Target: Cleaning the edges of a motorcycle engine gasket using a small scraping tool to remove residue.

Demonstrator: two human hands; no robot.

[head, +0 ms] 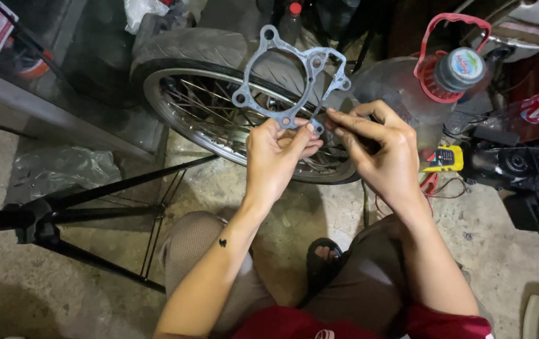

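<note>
A thin grey metal gasket [263, 66], a ring with several bolt eyes, is held up in front of me. My left hand [277, 154] pinches its lower edge between thumb and fingers. My right hand [379, 147] pinches the gasket's lower right corner with thumb and forefinger. Both hands hover above my knees, in front of a spoked motorcycle wheel [219, 81] with its tyre.
A large clear plastic bottle [420, 88] with a red handle ring stands to the right. A small yellow device [443, 159] with red wires lies beside it, dark engine parts [527, 176] farther right. A black tripod [62, 216] and crumpled plastic [62, 169] lie left on the concrete floor.
</note>
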